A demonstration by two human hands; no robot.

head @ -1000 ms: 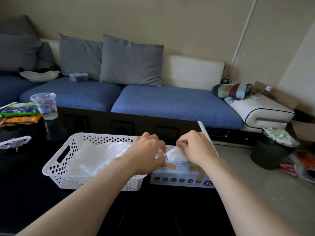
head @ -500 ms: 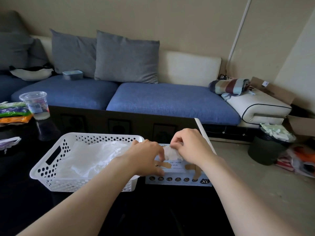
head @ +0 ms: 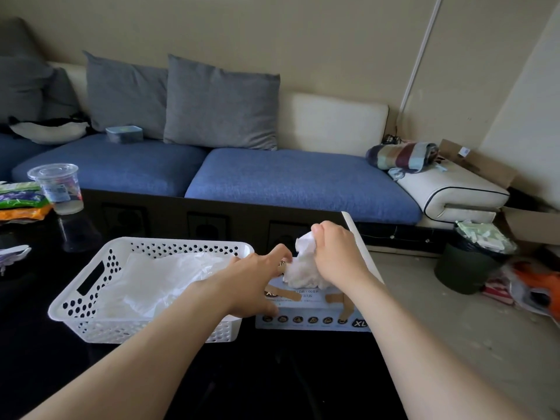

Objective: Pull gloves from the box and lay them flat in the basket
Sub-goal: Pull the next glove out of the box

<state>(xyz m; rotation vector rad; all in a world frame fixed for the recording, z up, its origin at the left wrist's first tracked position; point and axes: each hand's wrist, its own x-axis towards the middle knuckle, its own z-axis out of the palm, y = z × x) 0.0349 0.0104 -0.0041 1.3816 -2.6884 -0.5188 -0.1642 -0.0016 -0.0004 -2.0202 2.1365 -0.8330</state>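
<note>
— Where is it?
— The crumpled white glove [head: 303,268] is rising from the pale blue cardboard box [head: 312,301], bunched in the curled fingers of the right hand [head: 336,253]. The left hand [head: 251,286] rests on the box, fingers loose.
— And around?
— A white perforated plastic basket [head: 151,331] sits just beside, on the glossy black surface [head: 288,374]. There's a blue sofa [head: 288,180] behind and a dark green bin [head: 460,274] on the floor.

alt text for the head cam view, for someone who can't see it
A person's right hand grips a crumpled white glove half out of the glove box on a black table, while the left hand rests on the box top. Left of the box, a white basket holds pale gloves; a blue sofa stands behind.
</note>
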